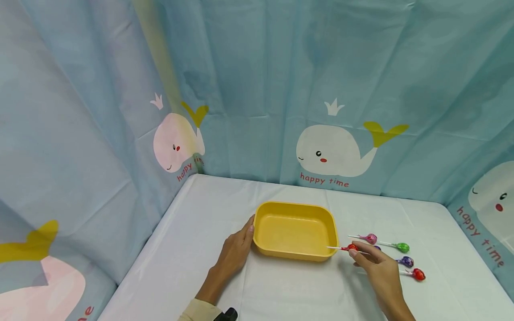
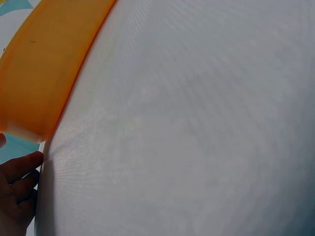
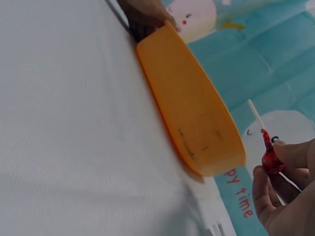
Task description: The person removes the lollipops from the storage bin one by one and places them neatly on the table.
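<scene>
My right hand (image 1: 375,267) pinches a red-wrapped lollipop (image 1: 352,247) by its candy end, thumb on one side and fingers on the other. The lollipop's white stick points left, over the right rim of a yellow rectangular tray (image 1: 291,255). In the right wrist view the lollipop (image 3: 271,160) is held just off the tray's near end (image 3: 197,108). My left hand (image 1: 234,249) lies against the tray's left side, its fingers fairly straight and touching the wall. In the left wrist view, loosely bent fingers (image 2: 22,169) show beside the tray's end (image 2: 54,64). Nothing lies inside the tray.
Right of the tray lie several more lollipops: a pink one (image 1: 371,239), a green one (image 1: 403,247), a purple one (image 1: 407,261) and a red one (image 1: 419,274). Another dark one is mostly hidden behind my right hand. A whale-print curtain (image 1: 249,133) surrounds the white table (image 1: 176,249).
</scene>
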### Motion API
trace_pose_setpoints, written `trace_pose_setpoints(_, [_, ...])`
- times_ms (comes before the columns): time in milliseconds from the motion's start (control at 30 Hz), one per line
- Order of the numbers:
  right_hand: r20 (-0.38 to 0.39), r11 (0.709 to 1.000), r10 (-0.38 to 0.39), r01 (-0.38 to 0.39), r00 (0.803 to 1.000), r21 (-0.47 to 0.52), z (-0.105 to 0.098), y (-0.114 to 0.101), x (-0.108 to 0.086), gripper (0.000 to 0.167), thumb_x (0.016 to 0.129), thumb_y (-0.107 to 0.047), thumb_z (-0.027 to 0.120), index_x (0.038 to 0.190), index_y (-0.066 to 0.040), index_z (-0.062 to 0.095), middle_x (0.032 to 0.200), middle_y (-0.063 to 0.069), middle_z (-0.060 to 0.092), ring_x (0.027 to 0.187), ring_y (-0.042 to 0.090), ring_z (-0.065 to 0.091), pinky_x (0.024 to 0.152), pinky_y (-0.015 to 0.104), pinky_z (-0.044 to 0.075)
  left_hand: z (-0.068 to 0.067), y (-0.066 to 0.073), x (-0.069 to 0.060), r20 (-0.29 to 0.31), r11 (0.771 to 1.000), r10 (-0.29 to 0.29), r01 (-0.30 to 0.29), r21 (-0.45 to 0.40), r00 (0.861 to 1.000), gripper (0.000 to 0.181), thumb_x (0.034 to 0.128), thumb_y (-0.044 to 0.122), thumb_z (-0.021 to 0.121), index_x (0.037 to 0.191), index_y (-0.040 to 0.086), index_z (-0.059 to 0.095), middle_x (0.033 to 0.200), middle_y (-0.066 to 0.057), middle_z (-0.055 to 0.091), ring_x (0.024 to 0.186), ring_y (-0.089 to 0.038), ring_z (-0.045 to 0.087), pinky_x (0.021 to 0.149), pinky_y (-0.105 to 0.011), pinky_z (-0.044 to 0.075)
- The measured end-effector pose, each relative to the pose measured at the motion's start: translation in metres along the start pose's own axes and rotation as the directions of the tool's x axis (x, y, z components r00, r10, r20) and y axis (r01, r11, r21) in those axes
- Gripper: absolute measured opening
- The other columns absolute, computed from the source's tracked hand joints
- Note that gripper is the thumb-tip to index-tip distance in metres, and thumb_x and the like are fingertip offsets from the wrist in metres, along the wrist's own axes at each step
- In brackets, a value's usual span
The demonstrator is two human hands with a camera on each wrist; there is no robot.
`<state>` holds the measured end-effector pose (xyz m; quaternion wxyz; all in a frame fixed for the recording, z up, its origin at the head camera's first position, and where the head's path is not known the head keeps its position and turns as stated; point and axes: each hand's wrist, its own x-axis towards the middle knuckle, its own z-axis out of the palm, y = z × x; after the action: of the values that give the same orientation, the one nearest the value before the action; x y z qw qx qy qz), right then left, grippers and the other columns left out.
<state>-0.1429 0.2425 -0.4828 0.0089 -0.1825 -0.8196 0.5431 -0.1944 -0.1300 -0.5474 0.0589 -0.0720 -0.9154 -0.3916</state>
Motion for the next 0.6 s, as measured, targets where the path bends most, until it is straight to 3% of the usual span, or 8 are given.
trace_pose_setpoints(167, [-0.028, 1.000, 0.009, -0.008, 1.000, 0.016, -0.008, 0.007, -0.001, 0.061, 0.094, -0.045, 0.081, 0.143, -0.011, 0.068, 0.106, -0.008, 0.079, 0.092, 0.014, 0.075, 0.081, 0.019, 0.059, 0.000, 0.000, 0.000, -0.001, 1.000, 0.000, 0.000, -0.003, 1.000, 0.058, 0.1158, 0.052, 0.029, 0.167, 0.027, 0.036, 0.163, 0.007, 0.047, 0.146, -0.025, 0.053, 0.120, -0.049, 0.043])
trace_pose_setpoints(333, [-0.059, 0.998, 0.058, -0.058, 0.997, -0.003, -0.014, 0.014, -0.001, 0.061, 0.095, -0.044, 0.081, 0.144, -0.011, 0.066, 0.110, -0.011, 0.078, 0.091, 0.011, 0.074, 0.078, 0.015, 0.058, 0.000, 0.001, 0.000, 0.002, 1.000, -0.007, 0.007, 0.000, 1.000, 0.057, 0.1159, 0.052, 0.029, 0.167, 0.028, 0.035, 0.163, 0.008, 0.047, 0.145, -0.025, 0.054, 0.121, -0.049, 0.043])
trace_pose_setpoints(600, [-0.115, 0.995, 0.097, -0.098, 0.989, -0.008, -0.022, 0.024, -0.002, 0.052, 0.098, -0.034, 0.079, 0.142, -0.009, 0.068, 0.120, -0.003, 0.077, 0.089, 0.003, 0.073, 0.076, 0.012, 0.058, 0.001, -0.001, 0.000, 0.002, 1.000, 0.000, 0.000, -0.004, 1.000, 0.058, 0.1156, 0.053, 0.029, 0.168, 0.028, 0.035, 0.163, 0.006, 0.048, 0.145, -0.026, 0.055, 0.120, -0.051, 0.044])
